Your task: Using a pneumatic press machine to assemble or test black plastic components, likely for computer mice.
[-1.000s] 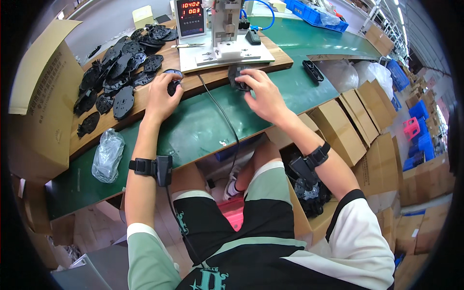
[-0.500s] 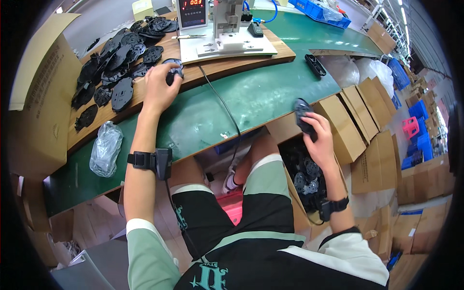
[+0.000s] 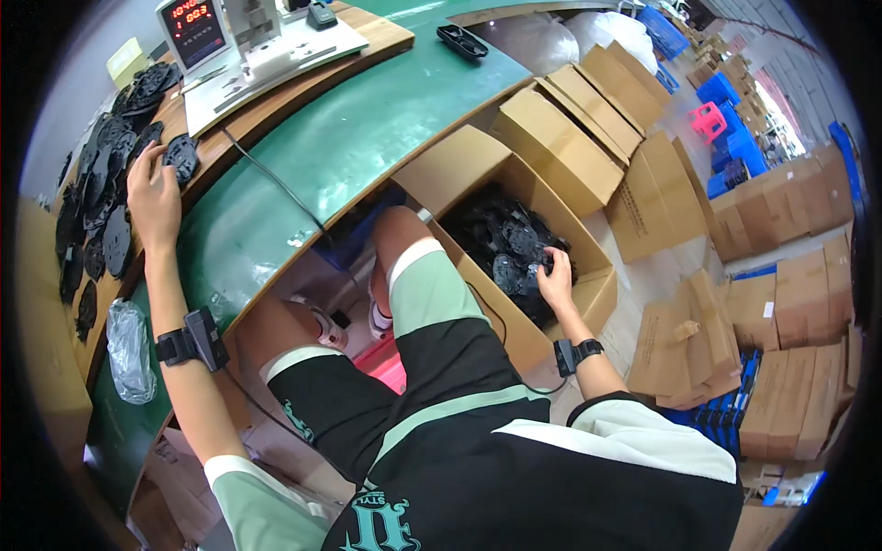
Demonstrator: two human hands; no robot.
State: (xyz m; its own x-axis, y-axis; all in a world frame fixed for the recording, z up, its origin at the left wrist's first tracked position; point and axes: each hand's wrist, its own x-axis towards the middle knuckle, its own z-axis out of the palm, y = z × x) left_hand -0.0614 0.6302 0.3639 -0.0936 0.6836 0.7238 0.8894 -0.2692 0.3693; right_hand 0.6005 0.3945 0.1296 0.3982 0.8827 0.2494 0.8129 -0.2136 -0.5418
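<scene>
So, we've got our two hands well apart here. Our left hand (image 3: 154,197) is up at the wooden board (image 3: 384,39), loosely spread with a gap between thumb and fingers, right beside a single black plastic part (image 3: 181,159) — whether the thumb actually touches it, we can't really say from this angle. That part lies flat near the edge of the board, just beside the white base plate (image 3: 317,57) of a small bench machine. A heap of similar black pieces (image 3: 103,165) sits on the board, on the far side of our left hand.

Our right hand (image 3: 555,278) is down in an open cardboard box (image 3: 593,308) next to our leg, fingers curled over a load of black parts (image 3: 505,230). We can't tell if it's gripping one, since the pieces blend together in there.

On the green table (image 3: 367,119) a dark cable (image 3: 285,188) runs off the board and over the near edge. A black tray-like piece (image 3: 462,42) lies near the far edge, and a clear plastic bag (image 3: 131,354) sits closer to us — just left of our left forearm.
</scene>
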